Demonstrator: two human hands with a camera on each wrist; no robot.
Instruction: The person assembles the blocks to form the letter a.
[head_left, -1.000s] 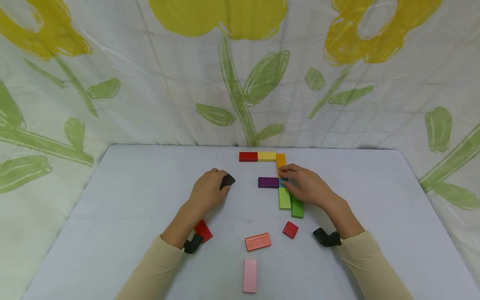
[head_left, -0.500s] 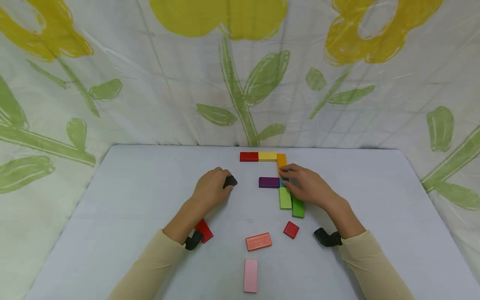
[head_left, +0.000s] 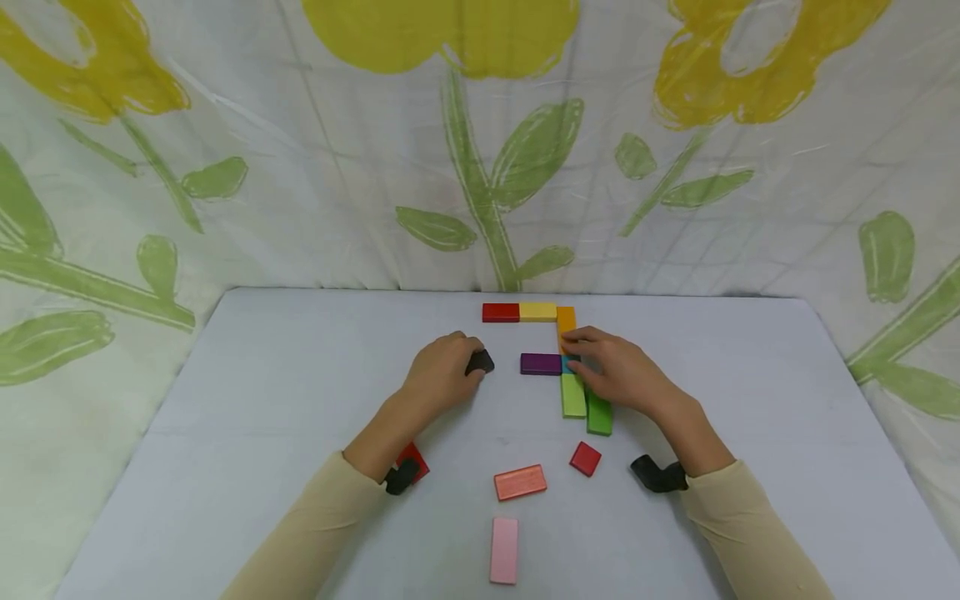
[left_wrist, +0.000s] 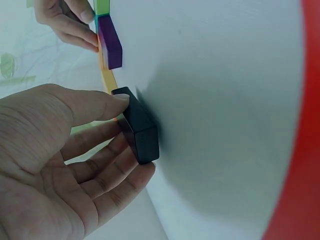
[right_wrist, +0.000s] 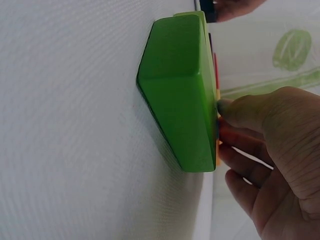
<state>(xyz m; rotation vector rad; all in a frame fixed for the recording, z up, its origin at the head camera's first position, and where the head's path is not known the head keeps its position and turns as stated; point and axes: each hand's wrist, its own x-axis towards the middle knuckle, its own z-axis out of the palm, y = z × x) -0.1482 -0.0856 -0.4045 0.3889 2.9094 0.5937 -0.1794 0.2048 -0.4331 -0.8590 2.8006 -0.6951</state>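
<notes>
Better to slide the black block flat along the bench toward the purple block, slowly, without knocking the row. Left hand pinching the black block, fingers curled. Farther right, right hand resting on the teal block, fingers bent; grip not clear.

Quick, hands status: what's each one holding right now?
Left hand: pinching the black block.
Right hand: fingers on the block row; grip cannot be told.
</notes>
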